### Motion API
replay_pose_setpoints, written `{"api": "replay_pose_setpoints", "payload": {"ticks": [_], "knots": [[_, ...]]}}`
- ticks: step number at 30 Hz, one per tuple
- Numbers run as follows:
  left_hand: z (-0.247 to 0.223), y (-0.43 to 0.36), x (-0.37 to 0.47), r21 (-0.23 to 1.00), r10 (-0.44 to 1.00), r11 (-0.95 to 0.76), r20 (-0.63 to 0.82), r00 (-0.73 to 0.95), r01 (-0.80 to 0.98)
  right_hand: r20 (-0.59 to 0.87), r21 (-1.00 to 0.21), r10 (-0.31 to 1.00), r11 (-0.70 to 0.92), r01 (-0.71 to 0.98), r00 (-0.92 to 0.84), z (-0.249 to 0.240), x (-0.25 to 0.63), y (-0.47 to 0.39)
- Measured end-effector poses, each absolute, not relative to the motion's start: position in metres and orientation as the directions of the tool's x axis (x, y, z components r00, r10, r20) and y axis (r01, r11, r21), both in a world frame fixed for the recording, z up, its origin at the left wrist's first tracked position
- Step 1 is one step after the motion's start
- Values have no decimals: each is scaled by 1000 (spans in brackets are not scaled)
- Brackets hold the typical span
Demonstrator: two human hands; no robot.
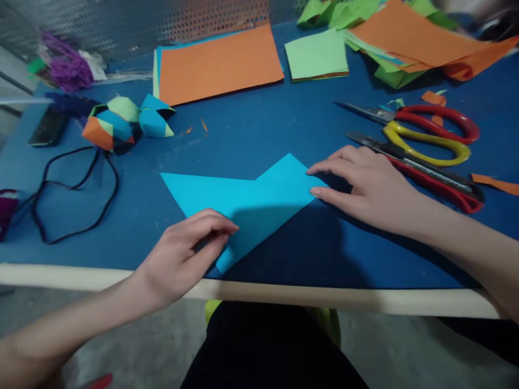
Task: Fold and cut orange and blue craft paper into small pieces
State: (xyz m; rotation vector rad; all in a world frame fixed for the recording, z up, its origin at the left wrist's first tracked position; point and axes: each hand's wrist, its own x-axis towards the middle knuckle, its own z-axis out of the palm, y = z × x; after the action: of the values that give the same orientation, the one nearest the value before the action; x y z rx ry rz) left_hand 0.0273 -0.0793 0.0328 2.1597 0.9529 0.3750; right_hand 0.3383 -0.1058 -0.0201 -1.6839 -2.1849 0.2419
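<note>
A bright blue sheet of paper (251, 197), folded into an angular shape with one long point to the left, lies on the table near its front edge. My left hand (190, 243) is over the sheet's lower left side, fingers curled and thumb close to the fingertips in a pinch at the paper. At the right corner of the sheet, my right hand (360, 178) rests with fingers stretched and the thumb apart from the index finger, both tips touching the paper. Part of that corner is hidden under the right hand.
Red-and-yellow-handled scissors (430, 129) and a cutter knife (438, 173) lie beside my right forearm. Orange paper (219, 65), green squares (318, 56) and a heap of coloured paper (417, 38) stand behind. A folded paper model (121, 124), phone (48, 127) and black cord (77, 232) are left.
</note>
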Motion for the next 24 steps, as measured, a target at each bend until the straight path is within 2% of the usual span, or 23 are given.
{"api": "replay_pose_setpoints", "payload": {"ticks": [4, 8, 18, 21, 24], "knots": [[27, -78, 36, 706, 653, -540, 8, 757, 458, 228, -310, 947, 289, 906, -224, -23, 340, -107], [21, -77, 42, 653, 584, -619, 12, 811, 436, 213, -301, 945, 304, 904, -247, -25, 342, -106], [22, -81, 32, 658, 535, -625, -31, 844, 420, 194, -296, 948, 303, 906, -253, -21, 341, -108], [19, -85, 29, 596, 504, -702, 31, 863, 389, 193, -303, 953, 286, 909, -235, -20, 339, -107], [13, -92, 27, 439, 462, -821, 134, 877, 366, 203, -311, 953, 279, 908, -223, -20, 337, -107]]}}
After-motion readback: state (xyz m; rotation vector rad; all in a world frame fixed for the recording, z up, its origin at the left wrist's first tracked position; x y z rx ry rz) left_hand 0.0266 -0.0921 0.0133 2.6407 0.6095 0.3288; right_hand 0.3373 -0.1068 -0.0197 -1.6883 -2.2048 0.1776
